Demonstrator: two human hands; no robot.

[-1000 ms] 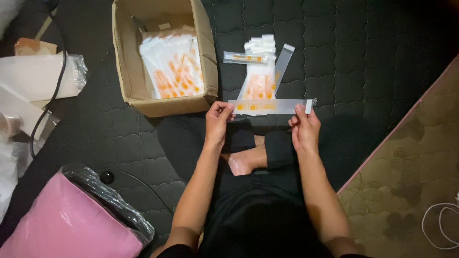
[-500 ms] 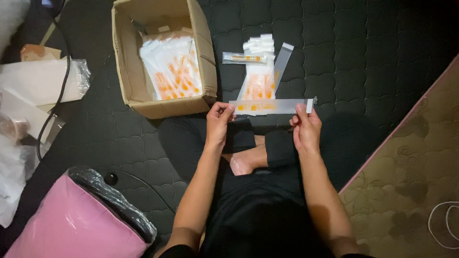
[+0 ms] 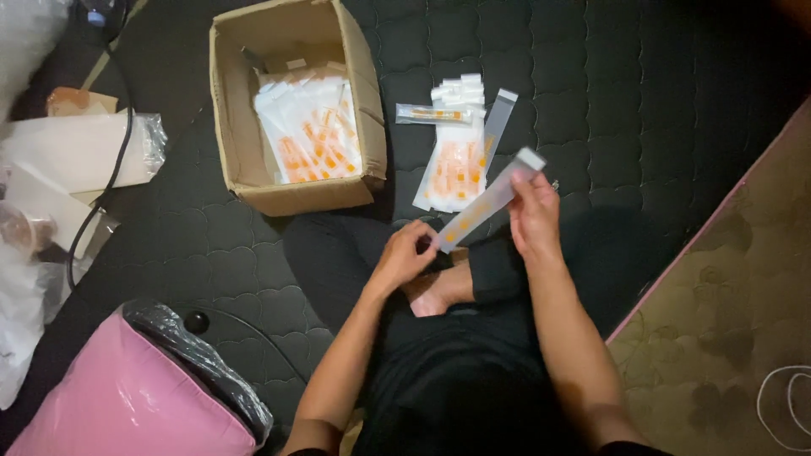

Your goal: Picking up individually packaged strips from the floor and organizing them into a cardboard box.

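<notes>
A: What do the hands hold?
B: A long clear packet [image 3: 488, 203] with orange marks, tilted; the left hand [image 3: 404, 257] pinches its lower end, the right hand [image 3: 532, 215] grips its upper end; both grips closed on it, above the lap.
A: And around?
B: A pile of similar packets [image 3: 452, 169] lies on the dark quilted mat [image 3: 642, 101] just beyond; a cardboard box [image 3: 245, 152] with more sits to the left; a pink bag [image 3: 127, 397] near the left elbow.
</notes>
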